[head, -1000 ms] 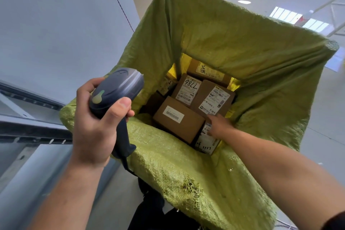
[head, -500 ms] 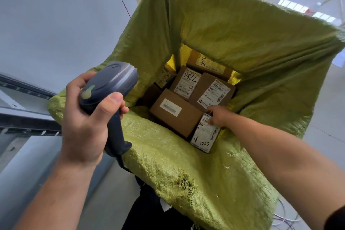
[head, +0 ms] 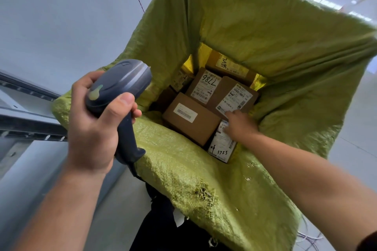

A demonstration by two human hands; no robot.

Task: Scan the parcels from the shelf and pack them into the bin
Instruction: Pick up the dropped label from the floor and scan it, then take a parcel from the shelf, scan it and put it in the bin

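A bin lined with a green woven sack (head: 285, 57) stands open below me. Several brown cardboard parcels lie at its bottom: one marked 7786 (head: 206, 85), one with a small barcode label (head: 189, 120), another with a large white label (head: 234, 98). A parcel marked 3753 (head: 221, 146) stands on end against the near wall. My right hand (head: 240, 126) reaches down into the bin, its fingers stretched over the top end of that parcel and touching it. My left hand (head: 91, 128) grips a grey handheld scanner (head: 120, 83) above the bin's left rim.
Grey metal shelf rails (head: 30, 126) run along the left below a pale wall panel (head: 61, 16). The sack's near rim is frayed (head: 202, 191). Loose cables (head: 310, 238) lie on the floor at bottom right.
My right hand has slid up along the 3753 parcel, so more of its label shows. The view has moved closer to the bin. The scanner stays in my left hand.
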